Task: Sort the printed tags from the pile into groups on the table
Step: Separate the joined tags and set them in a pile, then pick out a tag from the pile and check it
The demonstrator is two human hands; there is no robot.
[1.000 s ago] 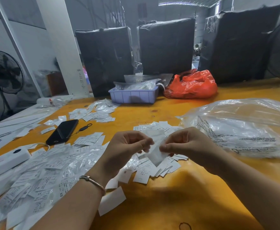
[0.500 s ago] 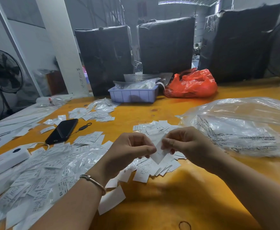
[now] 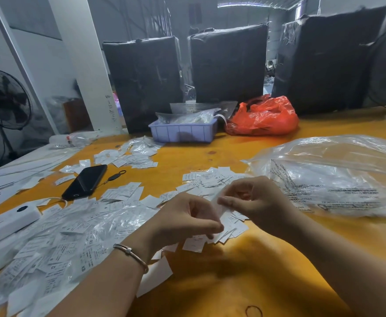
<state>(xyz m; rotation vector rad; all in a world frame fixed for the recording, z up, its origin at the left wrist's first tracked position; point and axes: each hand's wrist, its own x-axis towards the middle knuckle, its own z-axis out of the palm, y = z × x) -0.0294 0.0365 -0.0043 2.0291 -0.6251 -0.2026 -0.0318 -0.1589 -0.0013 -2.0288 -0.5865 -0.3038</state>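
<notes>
Landmark: phone (image 3: 85, 182), flat on the worktop (image 3: 244, 282).
Left hand (image 3: 182, 221): near side of the phone, to its right; fingers (image 3: 206, 226) curled, pinching the lower end of one tag (image 3: 219, 205).
Right hand (image 3: 253, 197): right of the phone, beyond the left hand; fingers pinching the same tag's upper end. Print on it too blurred to read.
Pile (image 3: 57, 239): near side of the phone, large, mixed with clear film; "XS" readable on a few tags.
Groups laid out: one beyond the phone (image 3: 130, 157); one just right of it (image 3: 124, 192); one further right, under and beyond the hands (image 3: 210, 179).
Bag (image 3: 333, 177): far right of the phone, clear plastic, printed.
Done, as judged: several groups started, each small.
Left, as judged: most of the pile unsorted; the held tag not yet placed in any group.
</notes>
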